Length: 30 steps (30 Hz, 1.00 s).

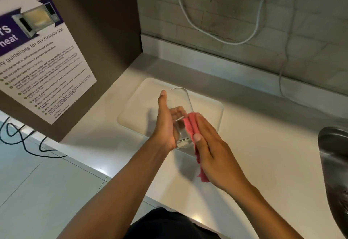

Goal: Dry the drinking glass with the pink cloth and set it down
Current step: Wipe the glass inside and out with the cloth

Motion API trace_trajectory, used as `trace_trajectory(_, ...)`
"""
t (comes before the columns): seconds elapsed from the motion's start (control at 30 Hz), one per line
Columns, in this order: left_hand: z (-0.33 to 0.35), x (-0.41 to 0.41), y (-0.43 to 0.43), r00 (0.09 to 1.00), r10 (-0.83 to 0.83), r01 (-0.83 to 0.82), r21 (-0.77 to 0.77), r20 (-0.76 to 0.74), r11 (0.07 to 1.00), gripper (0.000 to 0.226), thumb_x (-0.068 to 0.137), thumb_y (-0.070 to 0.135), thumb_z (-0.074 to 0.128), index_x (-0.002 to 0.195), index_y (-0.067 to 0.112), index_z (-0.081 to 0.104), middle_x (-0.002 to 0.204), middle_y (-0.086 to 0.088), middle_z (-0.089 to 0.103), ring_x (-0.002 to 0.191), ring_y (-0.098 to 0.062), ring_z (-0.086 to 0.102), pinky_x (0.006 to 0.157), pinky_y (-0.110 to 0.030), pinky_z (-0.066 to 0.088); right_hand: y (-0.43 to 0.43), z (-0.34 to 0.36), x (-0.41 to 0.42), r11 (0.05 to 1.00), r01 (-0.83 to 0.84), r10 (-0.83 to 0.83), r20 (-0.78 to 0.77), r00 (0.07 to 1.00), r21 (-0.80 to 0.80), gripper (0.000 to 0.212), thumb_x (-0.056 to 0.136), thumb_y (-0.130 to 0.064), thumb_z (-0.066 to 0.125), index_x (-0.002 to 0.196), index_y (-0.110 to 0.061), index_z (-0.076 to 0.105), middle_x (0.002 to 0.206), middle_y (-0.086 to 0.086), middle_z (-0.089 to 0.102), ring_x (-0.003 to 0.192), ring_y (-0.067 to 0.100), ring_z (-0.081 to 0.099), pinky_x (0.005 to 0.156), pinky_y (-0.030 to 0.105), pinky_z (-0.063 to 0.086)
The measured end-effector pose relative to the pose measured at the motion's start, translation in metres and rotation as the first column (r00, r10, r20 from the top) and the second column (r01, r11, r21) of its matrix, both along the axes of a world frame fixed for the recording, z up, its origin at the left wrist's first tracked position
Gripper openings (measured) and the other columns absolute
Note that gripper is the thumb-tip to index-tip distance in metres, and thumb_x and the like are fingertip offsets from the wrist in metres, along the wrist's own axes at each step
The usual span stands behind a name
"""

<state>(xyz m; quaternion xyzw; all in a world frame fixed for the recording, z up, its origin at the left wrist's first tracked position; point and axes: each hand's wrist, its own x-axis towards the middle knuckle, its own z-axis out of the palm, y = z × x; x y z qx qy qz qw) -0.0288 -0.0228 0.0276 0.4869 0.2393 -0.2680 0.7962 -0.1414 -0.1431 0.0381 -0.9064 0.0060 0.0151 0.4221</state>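
A clear drinking glass (pixel 181 103) is held tilted above the white counter, its mouth pointing away from me and its thick base toward me. My left hand (pixel 165 124) grips it from the left side, fingers showing through the glass. My right hand (pixel 211 150) presses a pink cloth (pixel 192 124) flat against the right side of the glass near its base. The cloth's loose end hangs down under my right palm. Part of the cloth is hidden by that hand.
A pale tray or mat (pixel 137 107) lies on the white counter (pixel 263 154) under the glass. A steel sink (pixel 333 154) sits at the right edge. A brown panel with a microwave notice (pixel 43 54) stands at left. White cables (pixel 216 35) hang on the tiled wall.
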Motion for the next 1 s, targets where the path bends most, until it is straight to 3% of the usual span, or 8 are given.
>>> trace_trajectory(0.13,0.001,-0.012,-0.008,0.999,-0.053,0.053,-0.015,0.000,0.998,0.092,0.095,0.086,0.043,0.120,0.001,0.068,0.115,-0.033,0.070,0.099,-0.040,0.071,0.091,-0.047,0.063,-0.005,0.010,0.016,0.979,0.131,-0.109,-0.145,0.983,0.156,0.044,0.099,-0.069,0.018,0.142,-0.073,0.014,0.146,-0.027,0.045,0.114,-0.002,0.063,0.094,0.017,0.049)
trace_trajectory(0.33,0.000,-0.002,0.003,1.000,-0.007,0.007,-0.003,-0.012,1.000,0.099,0.091,0.092,0.040,0.121,0.003,0.071,0.122,-0.024,0.076,0.111,-0.042,0.074,0.109,-0.060,0.055,0.007,0.002,0.000,0.998,-0.029,0.030,0.013,0.999,-0.053,0.049,0.106,-0.056,0.022,0.150,-0.062,0.001,0.148,-0.053,-0.006,0.134,-0.031,-0.002,0.099,-0.009,0.003)
trace_trajectory(0.43,-0.002,-0.005,0.002,1.000,-0.021,0.021,0.000,-0.020,1.000,0.094,0.092,0.090,0.043,0.123,0.006,0.069,0.122,-0.032,0.069,0.105,-0.039,0.067,0.112,-0.062,0.052,0.002,0.002,0.002,0.999,0.014,-0.012,-0.048,0.999,0.032,0.047,0.104,-0.061,0.021,0.148,-0.066,0.007,0.155,-0.040,0.018,0.135,-0.017,0.031,0.107,0.005,0.025)
trace_trajectory(0.57,-0.002,-0.016,-0.004,0.997,-0.079,0.079,-0.060,0.004,0.995,0.096,0.093,0.090,0.038,0.119,0.002,0.067,0.120,-0.037,0.065,0.098,-0.039,0.070,0.100,-0.051,0.058,-0.004,0.017,0.018,0.979,0.126,-0.102,-0.151,0.983,0.160,0.043,0.098,-0.069,0.019,0.141,-0.074,0.015,0.141,-0.029,0.044,0.090,-0.003,0.071,0.072,0.008,0.051)
trace_trajectory(0.67,-0.001,-0.009,-0.001,0.999,-0.043,0.042,-0.053,-0.003,0.998,0.112,0.091,0.093,0.036,0.135,-0.004,0.070,0.132,-0.033,0.074,0.123,-0.047,0.074,0.105,-0.058,0.060,0.000,0.015,0.008,0.998,0.047,-0.046,-0.040,0.998,0.030,0.047,0.103,-0.062,0.021,0.149,-0.064,0.010,0.155,-0.038,0.021,0.136,-0.010,0.035,0.108,0.011,0.030)
trace_trajectory(0.77,-0.002,0.001,0.003,1.000,0.010,-0.010,-0.019,-0.024,1.000,0.093,0.089,0.093,0.042,0.112,0.007,0.071,0.107,-0.020,0.073,0.091,-0.036,0.075,0.079,-0.043,0.064,0.002,0.007,-0.004,0.999,-0.023,0.024,-0.015,1.000,0.033,0.048,0.106,-0.055,0.025,0.151,-0.061,0.008,0.155,-0.045,0.006,0.140,-0.023,0.011,0.110,0.001,0.011)
trace_trajectory(0.93,-0.004,-0.012,-0.006,0.998,-0.069,0.070,-0.049,0.013,0.996,0.087,0.091,0.090,0.044,0.108,0.008,0.062,0.100,-0.019,0.065,0.079,-0.029,0.069,0.078,-0.042,0.064,-0.007,0.015,0.010,0.950,0.142,-0.081,-0.220,0.972,0.277,0.043,0.096,-0.069,0.024,0.139,-0.075,0.018,0.137,-0.032,0.051,0.097,-0.012,0.066,0.074,0.006,0.049)
trace_trajectory(1.0,-0.006,-0.011,-0.007,0.997,-0.075,0.076,-0.064,0.023,0.995,0.093,0.091,0.092,0.041,0.114,0.006,0.066,0.111,-0.024,0.068,0.096,-0.038,0.072,0.097,-0.054,0.063,-0.005,0.015,0.007,0.972,0.113,-0.086,-0.140,0.987,0.205,0.044,0.099,-0.066,0.023,0.142,-0.073,0.014,0.144,-0.039,0.039,0.116,-0.006,0.060,0.085,0.011,0.051)
